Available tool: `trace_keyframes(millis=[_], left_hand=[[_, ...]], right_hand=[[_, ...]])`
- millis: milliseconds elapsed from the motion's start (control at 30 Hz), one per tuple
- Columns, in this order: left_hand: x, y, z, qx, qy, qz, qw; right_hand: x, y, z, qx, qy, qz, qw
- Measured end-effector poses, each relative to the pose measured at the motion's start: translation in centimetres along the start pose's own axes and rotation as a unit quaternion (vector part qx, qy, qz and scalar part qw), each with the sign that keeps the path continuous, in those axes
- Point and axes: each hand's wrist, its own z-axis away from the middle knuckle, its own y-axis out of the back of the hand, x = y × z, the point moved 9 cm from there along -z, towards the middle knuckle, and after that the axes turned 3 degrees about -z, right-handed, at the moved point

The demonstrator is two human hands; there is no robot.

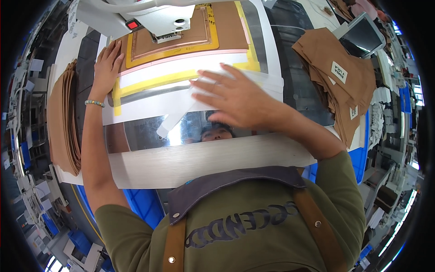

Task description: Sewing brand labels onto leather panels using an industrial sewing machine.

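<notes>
My left hand (pixel 108 63) lies with its fingers stretched out at the left edge of a brown fabric panel (pixel 235 31). A yellow rectangular frame (pixel 158 56) sits on that panel, under the white machine head (pixel 170 20). My right hand (pixel 238 97), slightly blurred, has its fingers spread and holds nothing I can see. It is over the white sheet (pixel 154 104) with yellow tape strips (pixel 158 80), in front of the panel. Whether it touches the sheet I cannot tell. A pale strip (pixel 174 120) runs from near my right fingers over a shiny metal plate (pixel 136 136).
A stack of folded brown pieces (pixel 63 118) stands at the left. At the right lies a pile of brown fabric pieces (pixel 335 68) with white labels, beside a small screen (pixel 360 36). Blue bins (pixel 142 206) show below the pale table edge (pixel 204 163).
</notes>
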Motion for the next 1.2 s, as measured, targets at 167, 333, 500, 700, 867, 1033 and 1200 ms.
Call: trace_keyframes(millis=[167, 333, 500, 700, 867, 1033, 1200], left_hand=[[4.1, -1.8, -1.5, 0.003, -0.025, -0.030, 0.999], [6.5, -3.2, -3.1, 0.036, 0.018, 0.003, 0.999], [10.9, -3.7, -4.5, 0.056, 0.073, 0.027, 0.995], [11.6, -2.6, -4.2, 0.140, 0.093, 0.030, 0.985], [9.5, -0.3, -3.6, 0.147, 0.122, -0.011, 0.981], [7.1, 1.6, -1.8, 0.184, 0.194, 0.053, 0.962], [8.8, 2.4, -1.2, 0.243, 0.082, 0.027, 0.966]], right_hand=[[-2.3, -4.7, 0.5, -0.092, 0.038, -0.014, 0.995], [-1.4, -5.1, -1.9, -0.052, -0.031, 0.005, 0.998], [1.5, 0.3, 0.3, 0.028, -0.055, -0.024, 0.998], [9.9, 8.5, 9.6, 0.110, -0.183, 0.079, 0.974], [14.1, 6.4, 11.8, 0.076, -0.290, -0.118, 0.947], [13.6, 6.4, 12.3, 0.142, -0.213, -0.095, 0.962], [15.0, 5.5, 11.8, 0.097, -0.337, -0.244, 0.904]])
